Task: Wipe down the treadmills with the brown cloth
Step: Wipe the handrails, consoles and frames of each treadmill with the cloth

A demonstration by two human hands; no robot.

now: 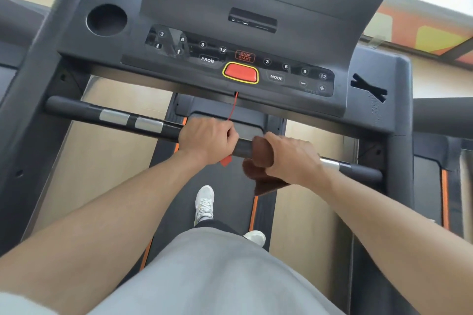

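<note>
- Brown cloth (258, 161) sat centre-right of frame, draped over the treadmill's front handlebar (158, 128), loose tail hanging below the bar over the belt (225, 202).
- Right hand (289, 158) was curled round bar and cloth together, fingers clamped on the cloth so it wrapped the tube.
- Left hand (207, 140) gripped the bare bar just left of the cloth, fingers closed round it; red safety cord (231, 107) ran down from the console (230, 69) past its knuckles, and the red clip (225, 160) hung just below that hand. Couldn't tell whether the fingers also pinched the cord.
- Handling, my read: cloth looked soft, light, limp terry. No stiffness, so it only wipes where the palm backs it. Best hold was the one shown: wrapped round the tube, palm on top, tail free.
- Bar finish looked smooth and glossy, so the cloth should slide easily; grip pressure sets friction.
- Metal pulse sensors (131, 120) at left of the bar, and one (329, 163) right of the right hand, were raised steps; cloth could snag or bunch there.
- Risk: the tail or the cloth could catch the cord or clip beside it.
</note>
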